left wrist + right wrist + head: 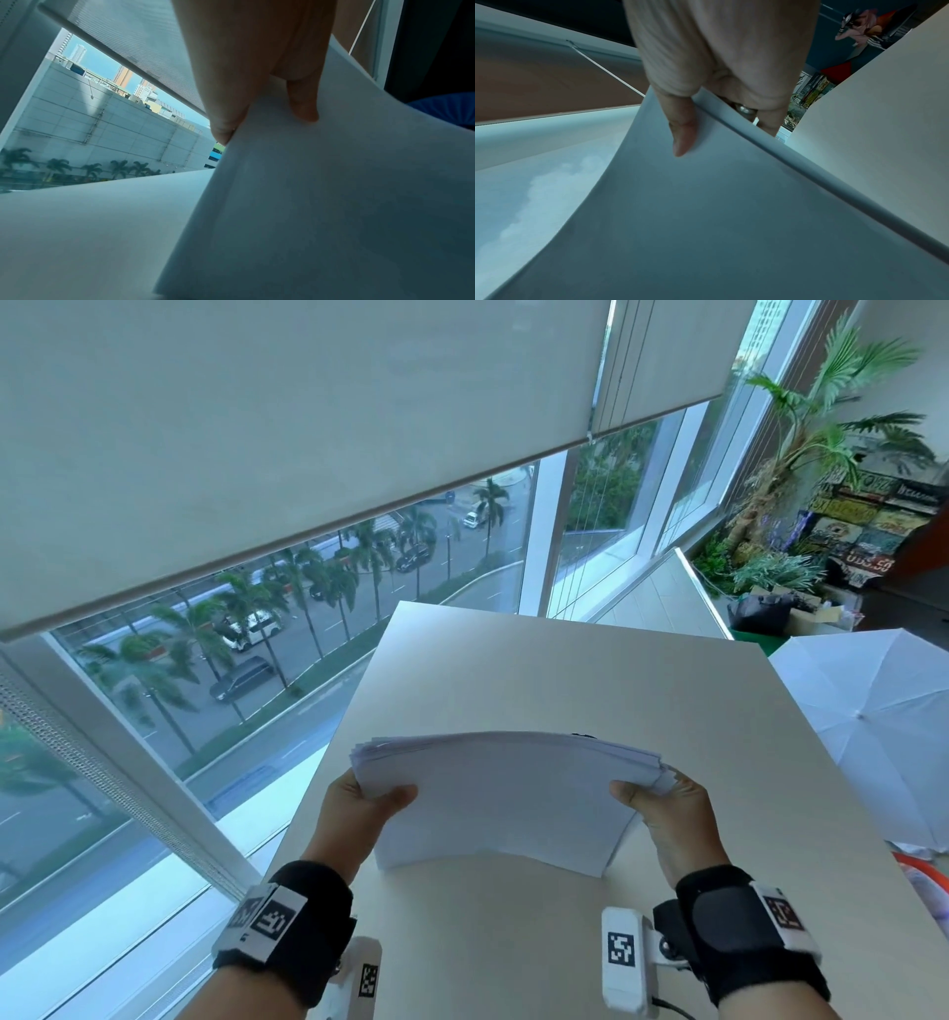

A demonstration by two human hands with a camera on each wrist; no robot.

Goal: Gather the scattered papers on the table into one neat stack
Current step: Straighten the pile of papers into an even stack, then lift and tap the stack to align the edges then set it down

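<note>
Looks like the gathering part is basically done. Both hands have the whole stack of papers (506, 801) up on its edge in the lower middle of the head view, bottom edge resting on the bench (539, 690). The left hand (354, 819) pinches the left side, thumb on the near face; the right hand (667, 819) does the same on the right side, so each grip is clamped onto the paper. The wrist views confirm it: thumb on the front sheet, fingers behind.

The stack bows toward the camera, and the top edge is still ragged near the upper left corner, with sheets fanned out a bit. No loose sheets that I can spot elsewhere on the bench.

My guess: this is the squaring-up step. Next move probably needs a looser hold and a tap or two on the bench so the sheets settle flush, then laying it flat.
</note>
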